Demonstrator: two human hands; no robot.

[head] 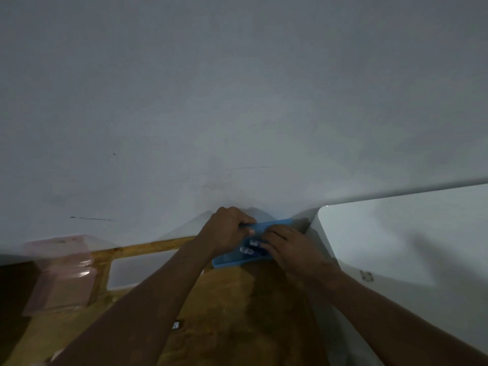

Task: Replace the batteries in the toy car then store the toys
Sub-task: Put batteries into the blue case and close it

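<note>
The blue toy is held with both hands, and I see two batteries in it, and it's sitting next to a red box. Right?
Not quite. The head view shows both hands on the blue toy with two batteries, but the box is pink and lies far off to the left.

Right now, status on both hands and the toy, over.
Left hand gripping blue toy at its far edge. Right hand pressing on it beside two batteries seated in the toy. White panel close on the right.

You face dim home room: plain painted wall (237,88) at 12 o'clock, wooden tabletop (224,313) at 6, white cabinet (409,247) at 3, pink box (63,276) at 9.
</note>
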